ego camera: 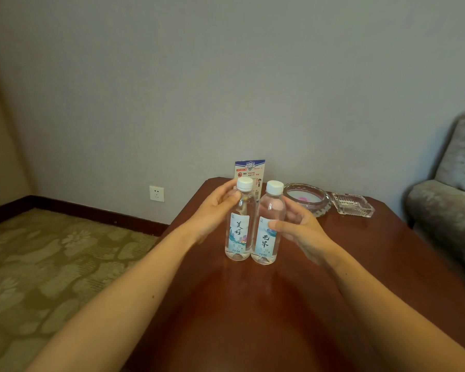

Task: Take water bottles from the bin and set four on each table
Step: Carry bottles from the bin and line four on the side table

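Two clear water bottles with white caps and pale labels stand upright side by side on a dark wooden table (253, 304). My left hand (215, 210) grips the left bottle (239, 224) near its shoulder, thumb across the front. My right hand (298, 226) holds the right bottle (267, 232), thumb on the label and fingers curled behind it. The two bottles touch each other. No bin is in view.
A small printed card (250, 170) stands behind the bottles by the wall. A glass bowl (306, 198) and a glass ashtray (352, 205) sit at the table's back right. A grey armchair (451, 197) is right of the table; patterned carpet (51, 264) lies left.
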`<act>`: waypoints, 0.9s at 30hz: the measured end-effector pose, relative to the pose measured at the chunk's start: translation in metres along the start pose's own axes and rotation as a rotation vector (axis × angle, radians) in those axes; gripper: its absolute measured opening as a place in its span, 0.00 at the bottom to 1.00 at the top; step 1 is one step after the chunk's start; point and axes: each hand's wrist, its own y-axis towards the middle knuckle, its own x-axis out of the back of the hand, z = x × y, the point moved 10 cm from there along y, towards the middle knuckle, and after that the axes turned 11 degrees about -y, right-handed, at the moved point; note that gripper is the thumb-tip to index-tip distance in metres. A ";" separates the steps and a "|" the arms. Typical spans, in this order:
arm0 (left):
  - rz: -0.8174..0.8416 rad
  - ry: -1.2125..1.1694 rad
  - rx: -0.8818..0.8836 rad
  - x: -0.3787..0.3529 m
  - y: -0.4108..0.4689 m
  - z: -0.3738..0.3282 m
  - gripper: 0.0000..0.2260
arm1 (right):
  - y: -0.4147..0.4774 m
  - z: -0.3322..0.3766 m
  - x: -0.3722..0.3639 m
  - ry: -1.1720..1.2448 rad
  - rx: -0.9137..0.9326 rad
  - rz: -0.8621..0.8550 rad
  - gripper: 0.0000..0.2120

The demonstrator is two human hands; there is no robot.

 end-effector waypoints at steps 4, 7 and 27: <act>-0.024 0.040 -0.007 0.002 -0.018 0.019 0.22 | -0.015 -0.014 -0.004 -0.008 0.016 -0.106 0.33; -0.035 0.035 0.016 0.004 -0.028 0.044 0.27 | -0.021 -0.026 -0.008 -0.007 0.031 -0.184 0.33; -0.183 0.353 -0.052 0.016 -0.027 0.069 0.39 | -0.027 -0.042 -0.016 -0.286 -0.013 -0.373 0.33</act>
